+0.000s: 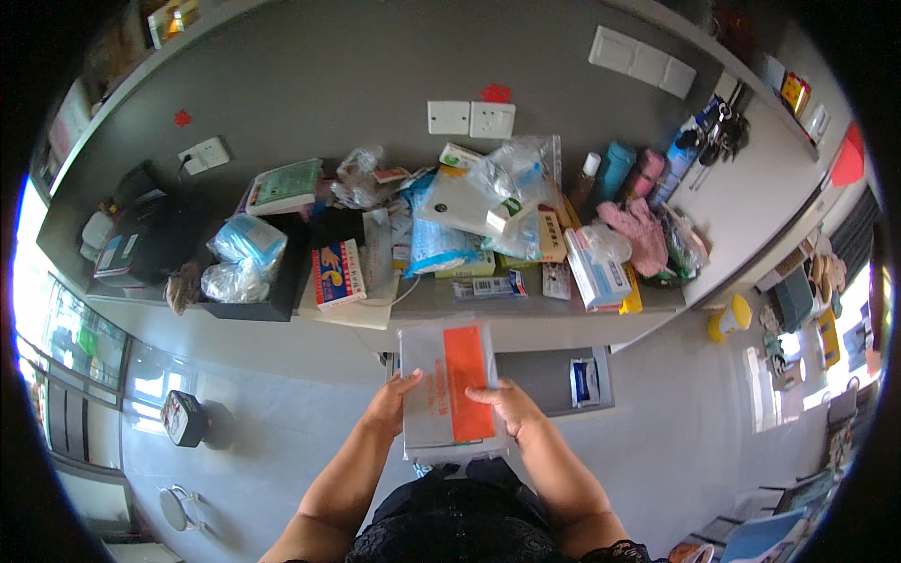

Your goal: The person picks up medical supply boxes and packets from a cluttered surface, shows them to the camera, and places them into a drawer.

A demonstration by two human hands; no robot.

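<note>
A flat package in a clear plastic sleeve, with an orange panel bearing writing, is held up in front of my body. My left hand grips its left edge, thumb on the face. My right hand has hold of the right edge, its thumb lying over the orange panel. The fingers behind the package are hidden. Below and beyond it, a grey drawer is pulled out from the counter. A small dark blue and white packet lies at the drawer's right side; the package covers the left part.
The counter carries a heap of plastic bags, medicine boxes and papers. A black open box stands at left, a blue and white carton and several bottles at right. On the floor are a stool and a yellow bin.
</note>
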